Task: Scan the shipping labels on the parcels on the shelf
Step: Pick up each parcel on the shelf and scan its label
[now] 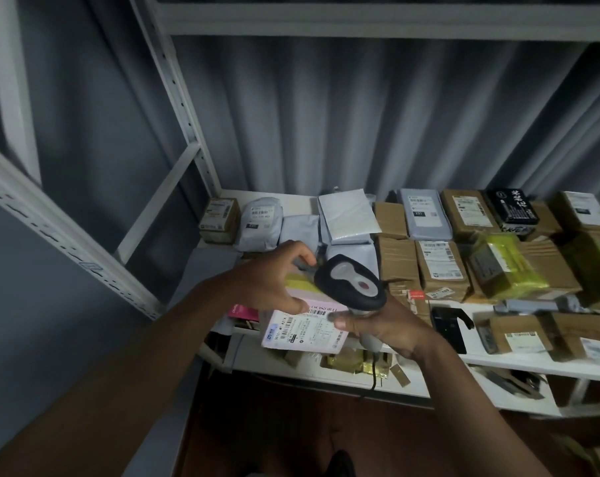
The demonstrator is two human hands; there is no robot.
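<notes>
**Pink parcel under the scanner, many parcels left**

While gripped by the right hand [388, 330] around its handle, fingers curled tight, pointed the scanner [351, 285] downward at the pink parcel [307, 327]. Held that parcel at its far end with the left hand [274, 280], thumb and fingers pinching the edges, just in front of the shelf [518, 364] and slightly above its front edge. Faced upward the white shipping label [308, 333], with barcode lines visible right under the scanner head. Could not be told whether the beam was on.

Further out, lay on the shelf a row of grey mailer bags [260, 223] at the left, then brown cardboard boxes [441, 266] in the middle and right, one yellow-green packet [508, 266] and one black box [512, 206]. Carried labels most of them.

Judged as an early or middle stage: one parcel in hand, many others apparently waiting; not possible to say which ones were finished.
</notes>
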